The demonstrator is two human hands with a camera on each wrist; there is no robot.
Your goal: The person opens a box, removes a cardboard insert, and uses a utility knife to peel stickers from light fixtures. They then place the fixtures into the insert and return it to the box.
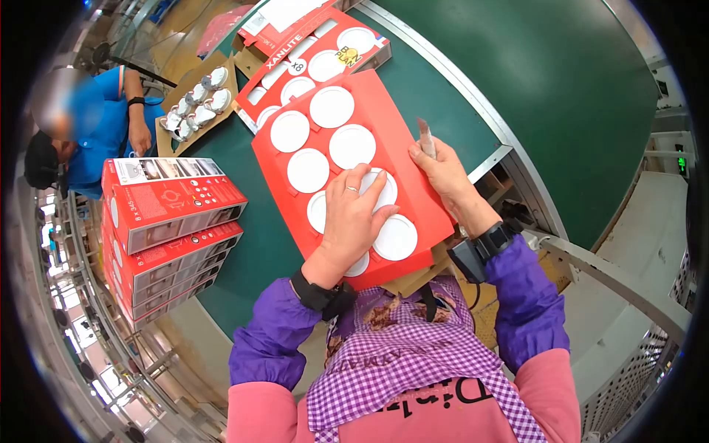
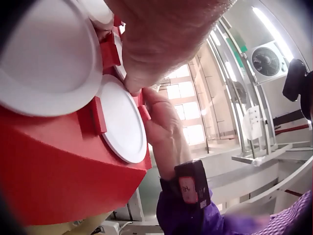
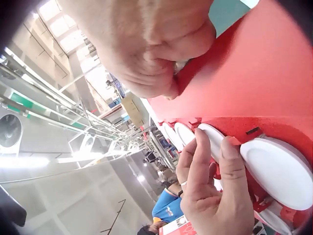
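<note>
A red card panel point(image 1: 281, 159) holds two rows of round white discs point(image 1: 353, 147). The left hand point(image 1: 348, 218) rests over the discs near the panel's lower end, fingers bent slightly, fingertips and thumb on or beside a disc. In the right wrist view the left hand point(image 3: 217, 196) has its thumb and fingers spread apart against the discs. At the panel's right edge, the right hand point(image 1: 449, 177) grips a small blade-like tool point(image 1: 426, 138) with a pale handle, its tip pointing away from the person. The right hand point(image 2: 166, 127) also shows beyond a disc in the left wrist view.
Red printed boxes point(image 1: 173, 203) are stacked at left. A red windowed carton point(image 1: 314, 63) lies beyond the panel. A cardboard tray point(image 1: 193, 111) holds several white-and-silver lamps, near a person in blue point(image 1: 100, 125). A metal rail point(image 1: 458, 88) crosses the green table point(image 1: 399, 92).
</note>
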